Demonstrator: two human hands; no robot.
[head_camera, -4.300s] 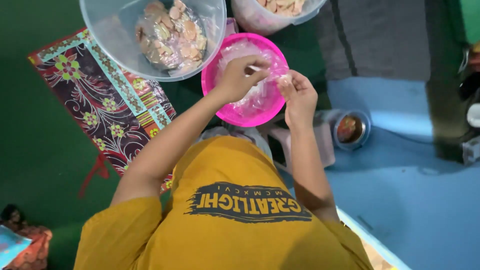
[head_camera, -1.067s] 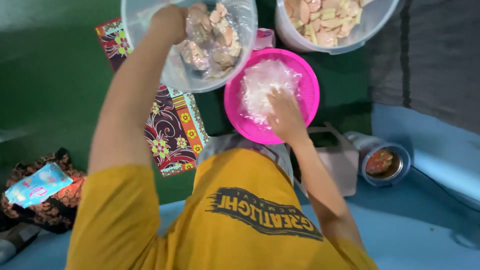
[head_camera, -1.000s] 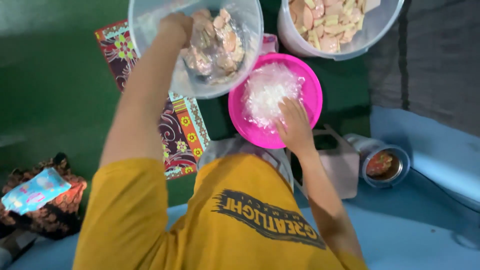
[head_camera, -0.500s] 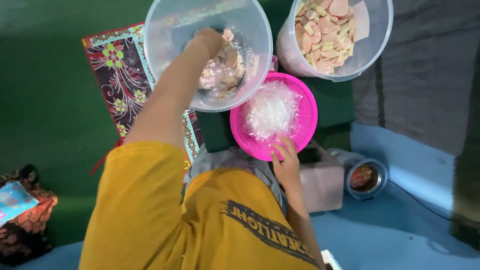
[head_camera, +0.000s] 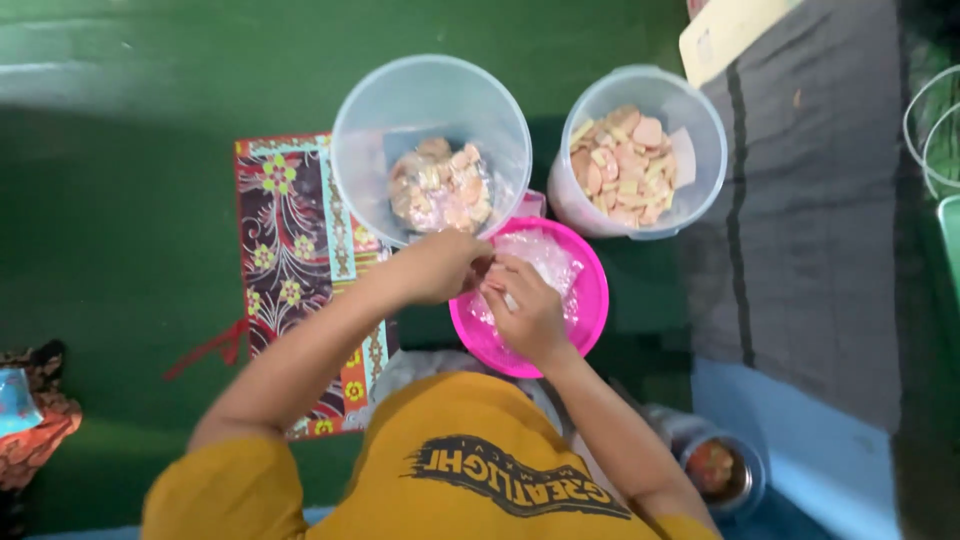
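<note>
My left hand (head_camera: 437, 267) and my right hand (head_camera: 524, 305) meet over the near-left rim of a pink bowl (head_camera: 592, 297) that holds thin clear plastic bags (head_camera: 546, 258). Both hands pinch one of those clear bags between the fingertips. Just beyond my left hand stands a tall clear bucket (head_camera: 370, 125) with several filled bags of pale crackers (head_camera: 440, 188) at its bottom. To its right a second clear bucket (head_camera: 700, 118) is filled with loose pale and pink crackers (head_camera: 625, 168).
A patterned dark red mat (head_camera: 285, 260) lies on the green floor (head_camera: 120, 230) at the left. A grey striped cloth (head_camera: 810, 220) covers the floor at the right. A small metal bowl (head_camera: 722, 468) sits near my right elbow. A cloth bundle (head_camera: 30, 420) lies far left.
My left hand came out of the clear bucket and back to the pink bowl. It now joins my right hand on a clear bag. The view shifted so both buckets sit lower.
</note>
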